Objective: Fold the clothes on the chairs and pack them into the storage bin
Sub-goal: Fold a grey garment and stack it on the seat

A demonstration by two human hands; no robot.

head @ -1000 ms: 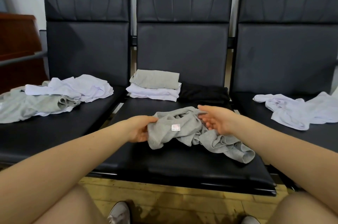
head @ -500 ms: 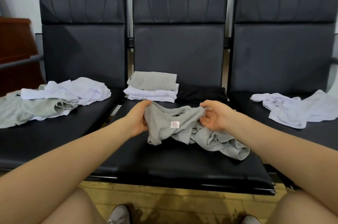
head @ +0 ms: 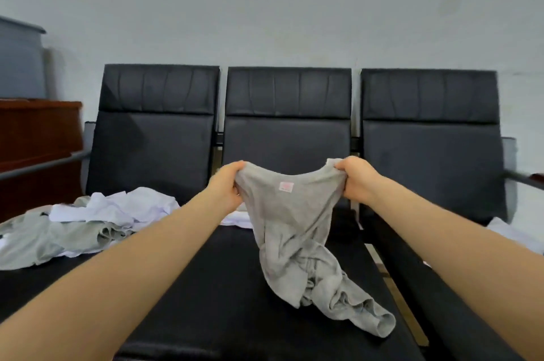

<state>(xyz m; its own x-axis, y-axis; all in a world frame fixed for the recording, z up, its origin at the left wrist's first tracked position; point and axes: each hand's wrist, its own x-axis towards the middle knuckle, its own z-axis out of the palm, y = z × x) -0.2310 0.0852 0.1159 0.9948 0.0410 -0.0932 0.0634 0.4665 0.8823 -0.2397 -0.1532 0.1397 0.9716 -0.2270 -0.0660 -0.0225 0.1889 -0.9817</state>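
A grey garment [head: 291,231] with a small pink label hangs in front of the middle chair's backrest. My left hand [head: 225,185] grips its top edge on the left and my right hand [head: 356,179] grips it on the right. Its twisted lower part trails onto the middle chair's black seat [head: 212,287]. A loose heap of white and grey clothes [head: 88,222] lies on the left seat. A white folded edge [head: 235,217] of a stack peeks out behind the held garment; the rest of that stack is hidden. No storage bin is in view.
Three black padded chairs [head: 426,148] stand in a row against a pale wall. A brown wooden cabinet [head: 35,142] stands at the left, with a grey metal armrest bar [head: 44,164] in front of it. A bit of white cloth [head: 512,235] lies on the right seat.
Both hands closed on the grey garment's top edge and lifted it off the seat, spreading it apart. The head camera tilted upward, showing more wall.
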